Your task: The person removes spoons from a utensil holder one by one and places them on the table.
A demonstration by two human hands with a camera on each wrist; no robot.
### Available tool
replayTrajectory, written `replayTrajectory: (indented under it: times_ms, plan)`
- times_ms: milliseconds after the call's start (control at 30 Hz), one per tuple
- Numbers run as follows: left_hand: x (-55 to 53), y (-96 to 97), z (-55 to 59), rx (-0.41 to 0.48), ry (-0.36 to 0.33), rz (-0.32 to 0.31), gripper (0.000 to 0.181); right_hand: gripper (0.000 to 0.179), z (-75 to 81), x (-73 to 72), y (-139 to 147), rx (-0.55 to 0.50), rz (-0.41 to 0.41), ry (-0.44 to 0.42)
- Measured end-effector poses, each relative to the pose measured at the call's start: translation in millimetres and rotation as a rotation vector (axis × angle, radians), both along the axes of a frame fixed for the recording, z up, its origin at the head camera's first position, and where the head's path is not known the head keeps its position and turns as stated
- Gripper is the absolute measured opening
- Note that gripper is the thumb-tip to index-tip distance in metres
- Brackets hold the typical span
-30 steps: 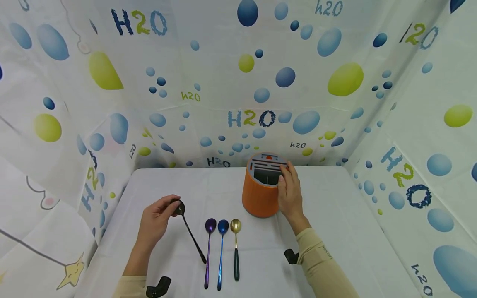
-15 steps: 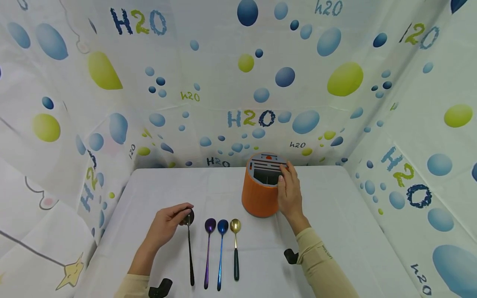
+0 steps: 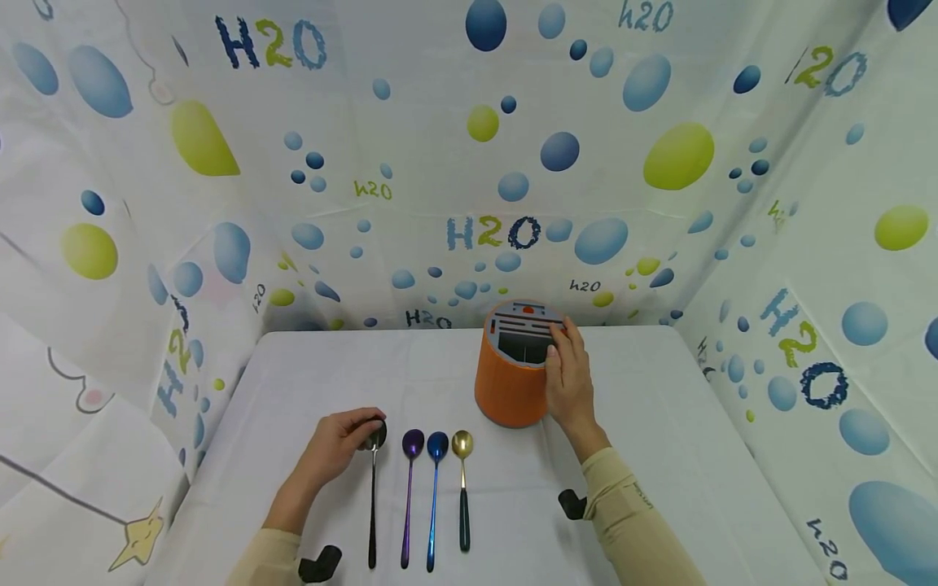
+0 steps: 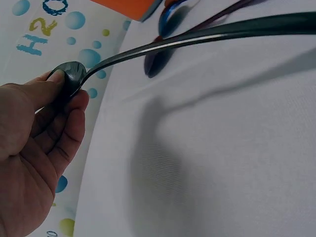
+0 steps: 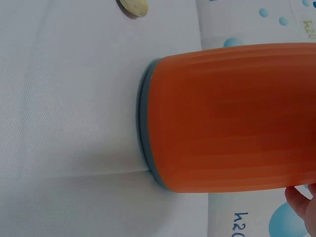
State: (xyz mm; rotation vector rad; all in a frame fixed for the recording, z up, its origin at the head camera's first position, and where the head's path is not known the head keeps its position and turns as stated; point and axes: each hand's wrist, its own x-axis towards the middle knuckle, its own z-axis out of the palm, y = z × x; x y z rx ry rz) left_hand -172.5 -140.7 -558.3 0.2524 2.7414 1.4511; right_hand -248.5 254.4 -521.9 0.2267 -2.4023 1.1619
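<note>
My left hand [image 3: 335,443] pinches a dark, long-handled spoon [image 3: 373,496] by its bowl, thumb on top in the left wrist view. Its handle points toward me, and a shadow falls on the cloth under it. Just right of it lie a purple spoon [image 3: 408,496], a blue spoon [image 3: 434,496] and a gold spoon [image 3: 463,480] with a dark green handle, side by side, bowls away from me. My right hand [image 3: 572,389] holds the right side of an orange utensil holder [image 3: 509,395] near its slotted grey top. In the right wrist view the orange wall [image 5: 232,118] fills much of the picture.
A white cloth covers the table [image 3: 630,423]. Behind it and at both sides hang white curtains [image 3: 410,122] printed with blue and green drops and lettering. Black wrist mounts [image 3: 320,564] sit at both sleeves.
My left hand has moved right and toward me with the dark spoon. The spoon's handle has swung from slanting right to nearly parallel with the others. My right hand stays on the holder.
</note>
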Motion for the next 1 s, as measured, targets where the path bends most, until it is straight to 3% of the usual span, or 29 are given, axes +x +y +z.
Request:
replayTrajectory:
  times_ms: [433,700,1000]
  plan:
    - [-6.9,4.7,-19.5,-0.049,-0.025,-0.007,0.022,0.049,0.4,-0.7,1,0.002,-0.003,0.005]
    - [-13.1,2.7,-38.0,-0.108,0.131,-0.016,0.015,0.049,1.5,-0.5,0,0.003,-0.005,0.007]
    - [-13.9,1.1,-52.5,-0.159,0.182,0.010,0.011,0.049,0.8,-0.5,0,0.001,-0.001,0.015]
